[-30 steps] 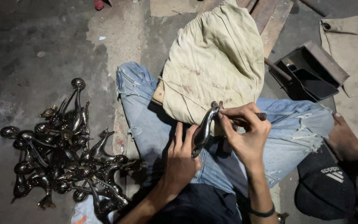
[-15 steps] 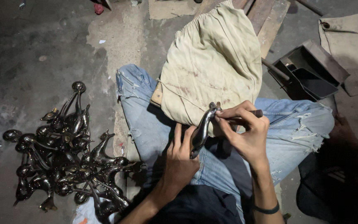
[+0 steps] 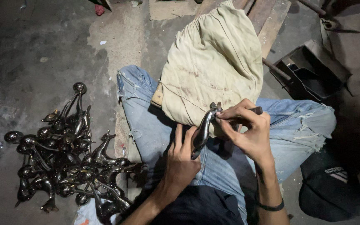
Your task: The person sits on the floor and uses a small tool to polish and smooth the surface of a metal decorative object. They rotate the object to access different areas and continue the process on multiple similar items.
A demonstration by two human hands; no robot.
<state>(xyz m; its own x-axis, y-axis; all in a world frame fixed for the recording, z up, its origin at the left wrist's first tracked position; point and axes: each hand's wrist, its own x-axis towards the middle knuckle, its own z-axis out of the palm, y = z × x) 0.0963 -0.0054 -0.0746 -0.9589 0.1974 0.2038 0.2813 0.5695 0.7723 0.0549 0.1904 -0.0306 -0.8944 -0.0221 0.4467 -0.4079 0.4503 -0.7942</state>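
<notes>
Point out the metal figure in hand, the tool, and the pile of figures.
metal figure (image 3: pixel 201 132), head view, mid body.
tool (image 3: pixel 256 111), head view, dark handle end.
pile of figures (image 3: pixel 69 156), head view, centre of heap.

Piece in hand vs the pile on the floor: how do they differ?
The metal piece is single, gripped by the left hand over the lap, while the right hand presses a thin tool to its top end. The pile of metal pieces lies tangled and untouched on the concrete floor. Both look dark, shiny and curved.

Glossy dark metal figurine (image 3: pixel 201 131), rough beige cloth (image 3: pixel 213 71), worn blue denim (image 3: pixel 146 121).
</notes>
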